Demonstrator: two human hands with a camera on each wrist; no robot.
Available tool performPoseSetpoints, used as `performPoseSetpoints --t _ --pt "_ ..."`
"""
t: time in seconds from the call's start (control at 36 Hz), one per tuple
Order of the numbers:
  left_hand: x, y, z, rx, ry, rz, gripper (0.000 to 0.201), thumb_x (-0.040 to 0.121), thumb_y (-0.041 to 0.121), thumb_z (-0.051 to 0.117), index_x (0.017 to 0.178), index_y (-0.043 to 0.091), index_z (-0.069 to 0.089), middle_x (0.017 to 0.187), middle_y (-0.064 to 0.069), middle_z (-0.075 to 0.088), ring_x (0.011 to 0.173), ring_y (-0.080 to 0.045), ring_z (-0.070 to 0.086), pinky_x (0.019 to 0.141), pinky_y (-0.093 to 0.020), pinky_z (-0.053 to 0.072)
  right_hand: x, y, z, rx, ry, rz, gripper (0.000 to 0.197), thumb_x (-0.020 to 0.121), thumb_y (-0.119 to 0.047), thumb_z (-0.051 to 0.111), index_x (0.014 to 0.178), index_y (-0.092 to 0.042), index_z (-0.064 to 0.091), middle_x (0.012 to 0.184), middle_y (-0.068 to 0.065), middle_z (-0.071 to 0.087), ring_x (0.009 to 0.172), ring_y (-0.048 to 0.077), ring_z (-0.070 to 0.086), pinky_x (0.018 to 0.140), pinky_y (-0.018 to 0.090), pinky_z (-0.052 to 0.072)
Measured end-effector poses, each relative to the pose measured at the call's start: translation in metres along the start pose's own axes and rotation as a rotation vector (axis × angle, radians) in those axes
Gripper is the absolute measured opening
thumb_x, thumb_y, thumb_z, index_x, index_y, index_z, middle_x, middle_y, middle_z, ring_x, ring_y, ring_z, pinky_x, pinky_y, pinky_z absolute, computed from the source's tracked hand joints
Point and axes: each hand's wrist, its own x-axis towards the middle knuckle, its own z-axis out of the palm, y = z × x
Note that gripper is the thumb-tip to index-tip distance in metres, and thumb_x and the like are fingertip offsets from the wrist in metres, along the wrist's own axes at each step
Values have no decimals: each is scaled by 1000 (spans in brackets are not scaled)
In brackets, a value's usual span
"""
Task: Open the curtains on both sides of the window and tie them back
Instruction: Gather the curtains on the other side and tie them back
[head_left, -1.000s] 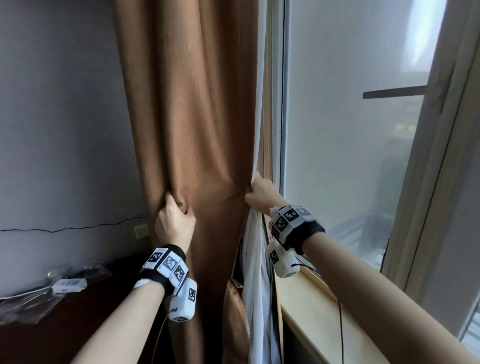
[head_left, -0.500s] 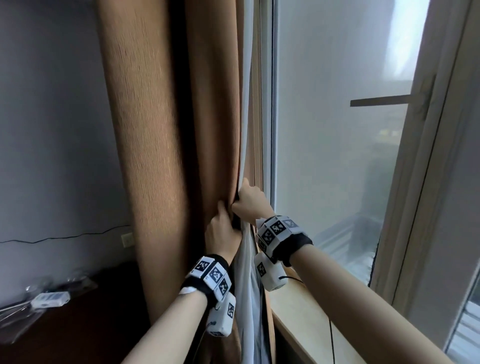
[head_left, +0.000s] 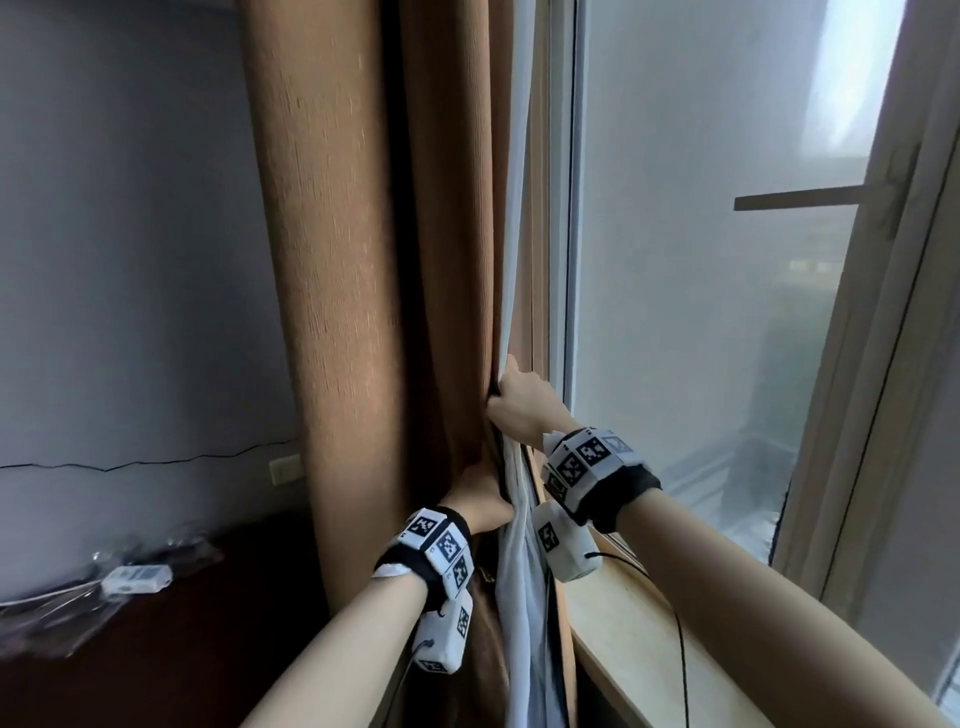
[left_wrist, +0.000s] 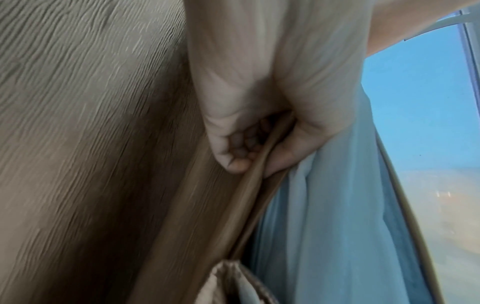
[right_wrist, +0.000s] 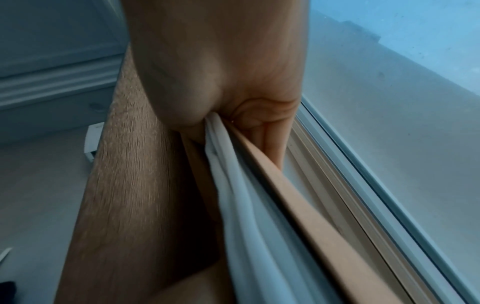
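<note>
A brown curtain (head_left: 337, 312) hangs gathered in folds left of the window glass (head_left: 701, 260), with a white sheer (head_left: 514, 571) along its right edge. My right hand (head_left: 519, 400) grips the gathered edge, and in the right wrist view its fingers (right_wrist: 259, 127) pinch the sheer (right_wrist: 233, 164) together with a brown hem. Just below it, my left hand (head_left: 480, 499) reaches into the folds. In the left wrist view that hand (left_wrist: 249, 144) curls round a brown curtain fold (left_wrist: 244, 205). A shiny brown fabric piece (left_wrist: 228, 283) hangs underneath.
A pale wooden sill (head_left: 649, 649) runs below the glass, and a window frame (head_left: 857, 415) stands at the right. The grey wall on the left carries a socket (head_left: 284, 468) and a thin cable. A white device (head_left: 136, 578) lies on a dark surface at lower left.
My left hand has moved right, from the curtain's left side to the gathered edge just under my right hand. The curtain is bunched narrower. My right hand has kept its grip.
</note>
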Motion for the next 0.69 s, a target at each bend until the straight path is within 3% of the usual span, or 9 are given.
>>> performPoseSetpoints --t 0.08,0.17,0.28,0.36,0.42,0.5,0.58,0.64,0.69 --pt "3 0 7 25 -34 -25 37 84 26 62 119 14 58 119 -7 61 113 -23 58 97 -30 47 -3 2 1 51 -1 -29 29 82 -18 42 110 -9 38 86 12 60 78 30 56 70 39 48" --pt "4 2 11 94 -44 -58 35 89 22 55 123 11 54 124 -10 58 116 -24 54 100 -32 45 -6 5 5 63 16 -49 31 89 -35 37 108 -11 39 80 11 60 76 30 57 73 43 49" --pt "0 10 12 123 -56 -51 35 94 23 48 126 10 52 126 -13 55 120 -27 52 103 -33 41 -5 11 4 88 5 -29 64 88 -61 33 120 -6 39 84 9 60 85 31 59 77 44 48" --pt "-1 13 13 139 -25 -28 46 93 24 48 137 12 44 135 -9 51 125 -25 48 105 -33 39 -4 11 3 18 26 -47 91 71 -85 41 121 -9 39 80 4 60 80 24 61 72 38 50" --pt "-1 13 14 121 -2 -43 53 90 20 54 140 9 42 137 -8 51 125 -26 49 102 -32 40 -2 15 7 -47 74 -79 83 70 -80 54 112 -9 40 69 0 57 68 20 59 60 33 47" --pt "-4 17 16 176 -90 -49 41 92 17 51 131 4 51 132 -13 54 120 -29 52 95 -30 41 2 23 10 -43 142 -58 54 77 -55 67 108 -15 48 75 -1 62 71 21 61 62 28 45" --pt "-15 19 21 289 -216 -29 32 91 13 50 119 -1 56 123 -19 59 111 -34 57 86 -30 45 2 25 8 -55 160 -8 20 83 -30 64 79 -14 51 67 -2 55 68 22 57 55 25 38" --pt "-23 9 24 332 -282 -12 44 89 12 53 130 -3 47 130 -21 54 115 -35 54 93 -33 48 4 29 7 -74 163 7 24 83 -22 60 66 -14 44 62 0 51 63 23 53 48 25 33" --pt "-29 -8 18 367 -333 21 55 86 11 54 138 3 38 137 -18 49 123 -34 50 101 -37 44 7 34 4 -83 160 30 25 83 -20 59 66 -9 45 61 3 49 60 22 50 45 25 31"
